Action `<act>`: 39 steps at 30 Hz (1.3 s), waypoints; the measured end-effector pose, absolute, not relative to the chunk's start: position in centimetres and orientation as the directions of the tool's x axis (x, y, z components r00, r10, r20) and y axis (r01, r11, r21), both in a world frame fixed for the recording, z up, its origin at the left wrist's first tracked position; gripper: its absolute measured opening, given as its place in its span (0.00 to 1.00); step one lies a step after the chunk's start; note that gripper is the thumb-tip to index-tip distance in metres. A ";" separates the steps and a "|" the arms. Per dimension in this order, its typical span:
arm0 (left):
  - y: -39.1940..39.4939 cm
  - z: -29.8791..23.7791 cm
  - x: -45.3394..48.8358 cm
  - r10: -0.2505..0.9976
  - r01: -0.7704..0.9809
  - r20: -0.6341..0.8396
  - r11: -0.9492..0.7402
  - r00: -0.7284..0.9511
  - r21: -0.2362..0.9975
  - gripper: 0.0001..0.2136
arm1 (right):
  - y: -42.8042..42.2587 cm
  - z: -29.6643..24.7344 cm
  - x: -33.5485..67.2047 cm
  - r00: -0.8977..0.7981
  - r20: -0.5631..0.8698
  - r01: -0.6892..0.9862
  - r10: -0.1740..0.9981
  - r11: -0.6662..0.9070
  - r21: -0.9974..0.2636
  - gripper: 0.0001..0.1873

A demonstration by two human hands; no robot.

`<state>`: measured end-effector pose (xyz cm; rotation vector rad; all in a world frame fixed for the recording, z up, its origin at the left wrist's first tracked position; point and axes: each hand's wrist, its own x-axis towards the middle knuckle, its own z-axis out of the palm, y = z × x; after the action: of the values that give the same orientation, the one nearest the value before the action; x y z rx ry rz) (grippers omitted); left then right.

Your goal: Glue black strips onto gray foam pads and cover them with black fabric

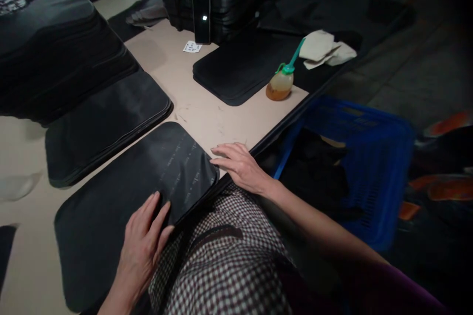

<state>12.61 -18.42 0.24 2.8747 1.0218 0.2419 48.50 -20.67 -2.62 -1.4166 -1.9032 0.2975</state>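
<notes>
A black sheet with rounded corners and faint printed lettering [111,206] lies flat at the table's front edge, before my body. My left hand [144,231] rests on its near part, fingers stretched out and slightly apart. At the sheet's right corner is my right hand [240,165], its fingers extended over the corner and the tabletop; whether the thumb touches the sheet is hidden. Just beyond lies a low stack of similar black sheets [111,113].
A tall black stack [55,54] stands at the left. Farther back are a phone [201,15], a paper slip [192,47] and more black sheets [232,69]. A squeeze bottle with amber liquid [281,83] and a white cloth [321,49] sit right. A blue crate [388,182] stands beside the table.
</notes>
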 end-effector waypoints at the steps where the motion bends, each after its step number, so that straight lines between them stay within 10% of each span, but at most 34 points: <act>1: -18.5 0.3 12.6 0.635 0.622 0.116 -0.772 0.763 0.131 0.32 | -20.7 -2.6 48.5 -0.114 0.412 0.725 0.904 0.360 -0.588 0.20; 39: -18.7 -0.8 12.4 0.560 0.585 0.190 -0.803 0.806 -0.117 0.24 | -18.1 -0.8 46.1 -0.170 0.377 0.717 0.910 0.377 -0.586 0.14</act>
<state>12.45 -18.65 -0.82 3.1465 1.0054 0.2433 46.07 -18.06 -0.75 -1.4003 -1.9489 0.3578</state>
